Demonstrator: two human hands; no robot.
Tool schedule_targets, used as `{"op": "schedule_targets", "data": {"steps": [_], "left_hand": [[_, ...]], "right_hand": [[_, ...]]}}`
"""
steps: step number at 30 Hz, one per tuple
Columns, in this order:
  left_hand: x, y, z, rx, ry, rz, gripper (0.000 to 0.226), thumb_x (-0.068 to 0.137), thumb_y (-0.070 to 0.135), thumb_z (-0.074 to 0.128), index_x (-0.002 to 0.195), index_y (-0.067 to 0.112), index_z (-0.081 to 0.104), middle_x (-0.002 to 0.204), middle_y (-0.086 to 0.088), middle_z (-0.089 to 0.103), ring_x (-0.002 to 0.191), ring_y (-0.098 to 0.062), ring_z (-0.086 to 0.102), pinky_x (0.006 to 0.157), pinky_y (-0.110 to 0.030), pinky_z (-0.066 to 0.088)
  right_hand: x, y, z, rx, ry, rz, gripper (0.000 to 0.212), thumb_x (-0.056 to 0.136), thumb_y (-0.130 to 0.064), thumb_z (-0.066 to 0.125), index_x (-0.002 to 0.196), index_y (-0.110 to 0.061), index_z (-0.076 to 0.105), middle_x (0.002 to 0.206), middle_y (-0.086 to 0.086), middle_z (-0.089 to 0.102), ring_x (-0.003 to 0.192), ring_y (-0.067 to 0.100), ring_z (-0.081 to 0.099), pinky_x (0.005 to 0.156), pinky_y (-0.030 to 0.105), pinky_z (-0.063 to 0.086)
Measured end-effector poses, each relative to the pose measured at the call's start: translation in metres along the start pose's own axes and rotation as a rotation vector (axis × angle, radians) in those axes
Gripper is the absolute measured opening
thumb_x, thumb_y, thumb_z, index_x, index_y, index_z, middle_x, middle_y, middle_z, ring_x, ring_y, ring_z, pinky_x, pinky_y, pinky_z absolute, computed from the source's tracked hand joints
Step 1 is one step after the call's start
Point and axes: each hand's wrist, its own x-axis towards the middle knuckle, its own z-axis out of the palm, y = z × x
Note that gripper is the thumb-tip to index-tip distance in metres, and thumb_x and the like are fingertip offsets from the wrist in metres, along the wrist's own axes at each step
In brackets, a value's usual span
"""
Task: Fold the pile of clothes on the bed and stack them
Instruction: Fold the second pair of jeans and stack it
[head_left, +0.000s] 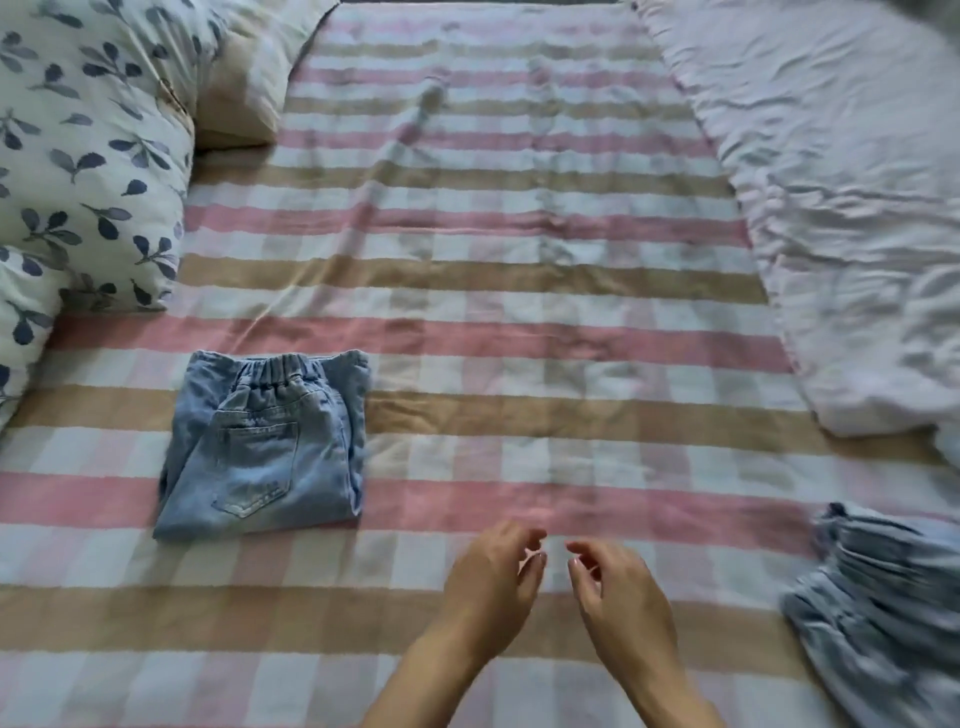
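Head view over a bed covered by a checked sheet (493, 291) in pink, tan and white bands. Folded jeans (262, 441), light blue denim, lie flat at lower left of the frame, elastic waistband toward the top, back pocket facing up; edges squared, nothing on top of them. Second denim garment (883, 613), unfolded and bunched, sits at the lower right edge, partly cut off by the frame and blurred; well apart from the folded jeans. Both hands enter from the bottom centre, between the two garments. Left hand (493, 587) and right hand (623, 597) are close together, fingertips nearly meeting but with a small gap, fingers loosely curled, holding nothing. They appear to be above the sheet; cannot tell whether they touch it. Neither hand touches either garment. Upper left of the frame: a white pillow (88, 156) with a dark blue leaf print, and a plain cream pillow (239, 104) just beside it. Upper right: a crumpled pale blanket (831, 208) lying along the sheet's edge.
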Motion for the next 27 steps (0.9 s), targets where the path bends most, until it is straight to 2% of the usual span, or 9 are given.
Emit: {"op": "schedule_targets", "data": {"steps": [4, 8, 13, 15, 17, 21, 22, 24, 27], "left_hand": [[0.000, 0.089, 0.073, -0.049, -0.175, 0.113, 0.026, 0.094, 0.024, 0.048, 0.117, 0.019, 0.057, 0.109, 0.002, 0.060, 0.097, -0.013, 0.056, 0.086, -0.028, 0.044], [0.004, 0.164, 0.136, -0.064, -0.282, 0.228, 0.022, 0.093, 0.022, 0.049, 0.111, 0.017, 0.059, 0.105, -0.002, 0.062, 0.096, -0.018, 0.057, 0.084, -0.031, 0.044], [0.013, 0.217, 0.206, -0.082, -0.305, 0.316, 0.029, 0.088, 0.015, 0.056, 0.117, 0.013, 0.058, 0.115, -0.003, 0.057, 0.107, -0.018, 0.052, 0.090, -0.022, 0.039], [0.021, 0.224, 0.225, -0.051, -0.245, 0.341, 0.046, 0.086, 0.013, 0.060, 0.130, 0.014, 0.048, 0.129, -0.004, 0.046, 0.121, -0.019, 0.043, 0.101, -0.021, 0.032], [0.032, 0.229, 0.241, 0.067, -0.186, 0.375, 0.066, 0.084, 0.018, 0.063, 0.142, 0.020, 0.032, 0.143, -0.004, 0.029, 0.133, -0.021, 0.025, 0.112, -0.028, 0.021], [0.069, 0.236, 0.257, 0.351, -0.102, 0.382, 0.077, 0.084, 0.013, 0.052, 0.147, 0.028, 0.012, 0.156, 0.001, 0.005, 0.143, -0.019, -0.003, 0.114, -0.035, -0.006], [0.079, 0.237, 0.258, 0.392, -0.111, 0.361, 0.073, 0.084, 0.012, 0.050, 0.146, 0.028, 0.015, 0.156, 0.004, 0.006, 0.144, -0.017, -0.005, 0.114, -0.038, -0.008], [0.092, 0.235, 0.254, 0.431, -0.146, 0.336, 0.057, 0.085, 0.012, 0.052, 0.137, 0.024, 0.033, 0.152, 0.003, 0.023, 0.144, -0.015, 0.004, 0.113, -0.045, -0.009], [0.089, 0.229, 0.238, 0.442, -0.142, 0.358, 0.029, 0.082, 0.021, 0.060, 0.109, 0.020, 0.050, 0.127, 0.003, 0.053, 0.132, -0.015, 0.036, 0.112, -0.044, -0.009]], "right_hand": [[-0.044, 0.083, -0.070, -0.031, 0.114, 0.105, 0.021, 0.091, -0.019, 0.053, 0.109, -0.022, 0.064, 0.105, -0.007, 0.063, 0.102, 0.014, 0.054, 0.086, 0.026, 0.041], [-0.073, 0.147, -0.122, 0.002, 0.242, 0.200, 0.016, 0.090, -0.016, 0.055, 0.101, -0.018, 0.066, 0.096, -0.002, 0.063, 0.096, 0.019, 0.054, 0.082, 0.032, 0.043], [-0.092, 0.211, -0.162, -0.043, 0.394, 0.270, 0.020, 0.083, -0.009, 0.062, 0.103, -0.012, 0.067, 0.101, 0.005, 0.062, 0.098, 0.025, 0.053, 0.087, 0.035, 0.044], [-0.092, 0.228, -0.171, -0.072, 0.470, 0.271, 0.030, 0.078, -0.009, 0.068, 0.108, -0.011, 0.065, 0.110, 0.008, 0.059, 0.103, 0.028, 0.052, 0.090, 0.039, 0.046], [-0.088, 0.246, -0.178, -0.105, 0.503, 0.291, 0.047, 0.075, -0.014, 0.072, 0.121, -0.011, 0.058, 0.125, 0.013, 0.052, 0.114, 0.032, 0.048, 0.096, 0.043, 0.044], [-0.068, 0.269, -0.181, 0.003, 0.367, 0.386, 0.082, 0.080, -0.037, 0.068, 0.145, -0.012, 0.025, 0.147, 0.011, 0.031, 0.135, 0.026, 0.030, 0.109, 0.035, 0.029], [-0.064, 0.272, -0.180, 0.042, 0.360, 0.403, 0.081, 0.080, -0.040, 0.067, 0.145, -0.012, 0.026, 0.145, 0.010, 0.036, 0.133, 0.025, 0.033, 0.108, 0.033, 0.030], [-0.057, 0.274, -0.177, 0.020, 0.378, 0.400, 0.059, 0.083, -0.037, 0.065, 0.134, -0.014, 0.044, 0.129, 0.006, 0.053, 0.121, 0.023, 0.047, 0.099, 0.033, 0.039], [-0.055, 0.267, -0.178, -0.006, 0.411, 0.358, 0.023, 0.088, -0.019, 0.057, 0.110, -0.014, 0.060, 0.106, 0.002, 0.065, 0.100, 0.022, 0.058, 0.082, 0.034, 0.045]]}}
